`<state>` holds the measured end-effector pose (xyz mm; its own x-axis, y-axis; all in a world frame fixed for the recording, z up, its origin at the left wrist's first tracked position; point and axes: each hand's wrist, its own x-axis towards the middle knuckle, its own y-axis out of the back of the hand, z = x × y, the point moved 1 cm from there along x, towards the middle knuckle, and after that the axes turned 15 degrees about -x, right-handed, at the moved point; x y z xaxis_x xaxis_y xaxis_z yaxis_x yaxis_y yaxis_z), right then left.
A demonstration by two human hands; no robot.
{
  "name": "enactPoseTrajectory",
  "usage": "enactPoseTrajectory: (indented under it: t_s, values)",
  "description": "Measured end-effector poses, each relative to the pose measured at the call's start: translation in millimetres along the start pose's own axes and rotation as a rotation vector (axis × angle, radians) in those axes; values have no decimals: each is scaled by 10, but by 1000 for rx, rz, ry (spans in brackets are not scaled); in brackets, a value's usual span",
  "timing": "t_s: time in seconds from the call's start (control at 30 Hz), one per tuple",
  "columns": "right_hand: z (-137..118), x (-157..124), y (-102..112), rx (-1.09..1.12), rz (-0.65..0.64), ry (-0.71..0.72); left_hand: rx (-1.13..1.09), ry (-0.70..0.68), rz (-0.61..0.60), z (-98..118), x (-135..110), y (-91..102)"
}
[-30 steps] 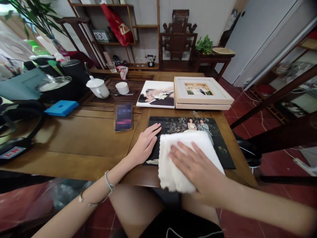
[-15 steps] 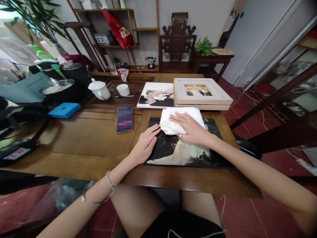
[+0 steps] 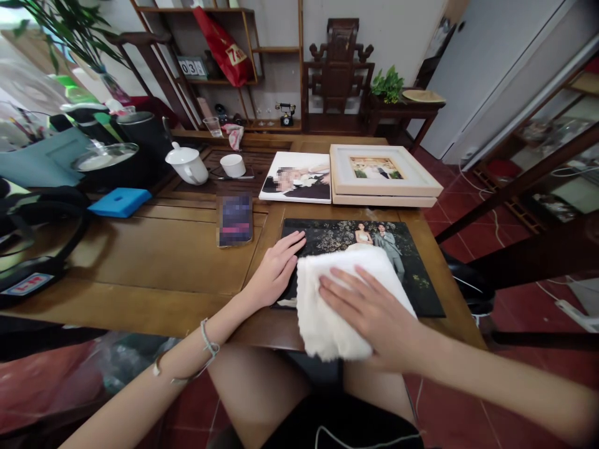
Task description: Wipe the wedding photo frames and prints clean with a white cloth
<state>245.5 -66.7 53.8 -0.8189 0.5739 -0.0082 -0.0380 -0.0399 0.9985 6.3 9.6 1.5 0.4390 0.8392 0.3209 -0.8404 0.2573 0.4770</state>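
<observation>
A dark photo panel [image 3: 423, 293] with a couple pictured on it lies flat at the table's near edge. Over its lower middle is a folded white towel [image 3: 318, 324], its near part hanging past the panel and table edge. My right hand [image 3: 369, 312] presses on the towel from above, fingers extended, and holds it. My left hand [image 3: 276, 268] rests flat on the panel's left edge, fingers stretched out, with nothing in it. The towel hides much of the picture's lower part.
Behind the panel lie a white photo board [image 3: 297, 178] and stacked light wooden frames [image 3: 386, 174]. A phone [image 3: 235, 219] is left of my hands. Farther left are a blue block [image 3: 120, 202], headphones [image 3: 44, 243], a lidded white cup [image 3: 186, 163] and a small bowl [image 3: 233, 165].
My right hand has drawn the towel from the panel's far edge toward me, to its near edge. The pictured couple is now uncovered. My left hand has stayed in place.
</observation>
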Motion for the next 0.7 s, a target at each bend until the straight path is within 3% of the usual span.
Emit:
enactPoseTrajectory:
  t_s: [0.2, 0.33, 0.47, 0.6, 0.7]
  values:
    - [845, 606, -76, 30, 132, -175, 10, -14, 8, -6, 7, 2]
    - [1070, 845, -97, 56, 158, -276, 21, 10, -4, 10, 8, 4]
    - [886, 725, -68, 52, 115, -301, 22, 8, 4, 12, 4, 5]
    - [329, 315, -44, -30, 14, -157, 6, 3, 5, 7, 2, 1]
    - [-55, 26, -41, -69, 17, -16, -3, 9, 3, 14, 2, 0]
